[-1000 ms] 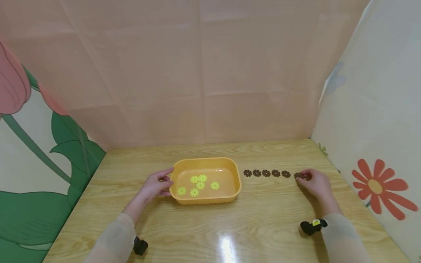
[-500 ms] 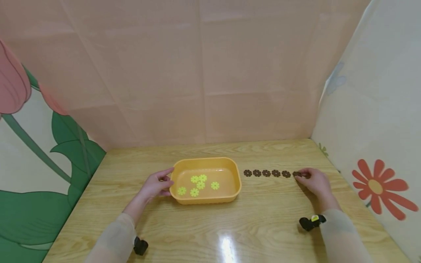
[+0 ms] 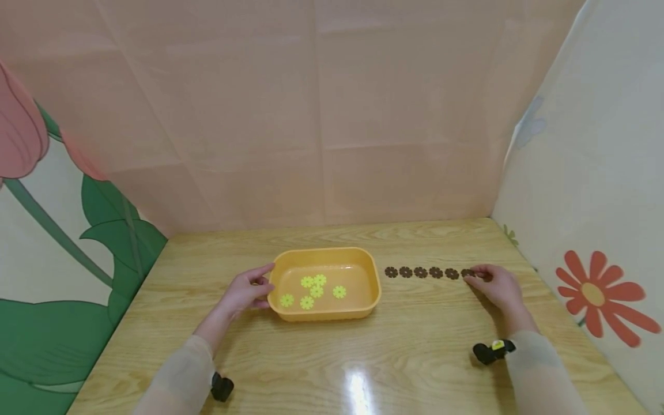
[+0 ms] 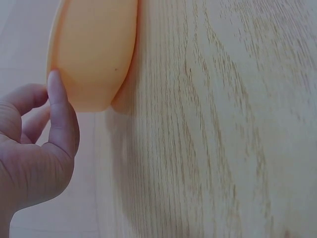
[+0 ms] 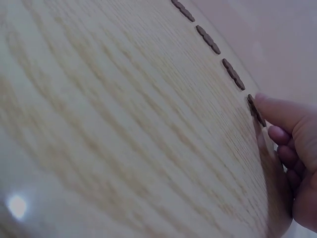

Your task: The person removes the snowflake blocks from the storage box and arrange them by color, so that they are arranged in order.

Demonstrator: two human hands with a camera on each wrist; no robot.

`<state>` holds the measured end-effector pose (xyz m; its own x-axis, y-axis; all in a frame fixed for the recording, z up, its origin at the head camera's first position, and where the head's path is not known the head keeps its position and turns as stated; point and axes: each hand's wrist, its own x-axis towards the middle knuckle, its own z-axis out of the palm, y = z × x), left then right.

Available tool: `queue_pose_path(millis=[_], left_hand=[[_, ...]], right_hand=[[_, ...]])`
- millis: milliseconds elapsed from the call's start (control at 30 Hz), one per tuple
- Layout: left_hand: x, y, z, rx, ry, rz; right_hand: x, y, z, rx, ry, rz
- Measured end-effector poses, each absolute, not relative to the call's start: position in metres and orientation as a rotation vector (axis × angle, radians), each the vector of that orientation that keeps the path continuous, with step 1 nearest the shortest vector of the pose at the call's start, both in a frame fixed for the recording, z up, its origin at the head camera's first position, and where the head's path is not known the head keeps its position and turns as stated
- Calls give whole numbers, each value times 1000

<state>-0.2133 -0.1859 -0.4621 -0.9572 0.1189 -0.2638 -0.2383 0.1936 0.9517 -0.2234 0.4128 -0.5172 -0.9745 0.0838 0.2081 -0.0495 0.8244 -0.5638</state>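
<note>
A shallow orange-yellow plastic basin [image 3: 358, 288] stands left of the table's middle, with several yellow-green flower-shaped pieces [image 3: 307, 302] lying flat inside. My left hand [image 3: 248, 293] holds its left end, fingertips and thumb at the rim; the left wrist view shows the thumb [image 4: 57, 91] against the outer wall. To the right of the basin runs a row of several dark brown flower-shaped pieces [image 3: 421, 272]. At the row's right end my right hand [image 3: 497, 286] pinches another brown flower-shaped piece [image 5: 253, 106], which lies at the table surface and is partly hidden by the fingers.
The wood-grain table [image 3: 394, 351] ends at a pinkish cloth wall [image 3: 321, 144] behind. Printed flower panels close in on both sides, the right one [image 3: 591, 230] near my right arm. Each wrist wears a black camera [image 3: 222, 387].
My right hand has shifted slightly left and back with the pinched brown piece, which now lines up with the row's end. The left hand and the basin have stayed in place.
</note>
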Motion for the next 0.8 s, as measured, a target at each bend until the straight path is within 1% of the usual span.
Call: queue_pose_path(millis=[367,567,667,800], left_hand=[[-215,-186,-463,-95,2199,1835],[-214,-188,-462,-53,2189,1841],[-214,-188,-462,-59,2195,1836],[-214,-187,-461,-63,2196,1837]], right_hand=[[-217,412,-521,-44,-2626,1039],[-210,398,-514,-88,-2570,1115],[-211,381,-506,-12,-2569,1113],[-215,350,-491,204,-2595,1099]])
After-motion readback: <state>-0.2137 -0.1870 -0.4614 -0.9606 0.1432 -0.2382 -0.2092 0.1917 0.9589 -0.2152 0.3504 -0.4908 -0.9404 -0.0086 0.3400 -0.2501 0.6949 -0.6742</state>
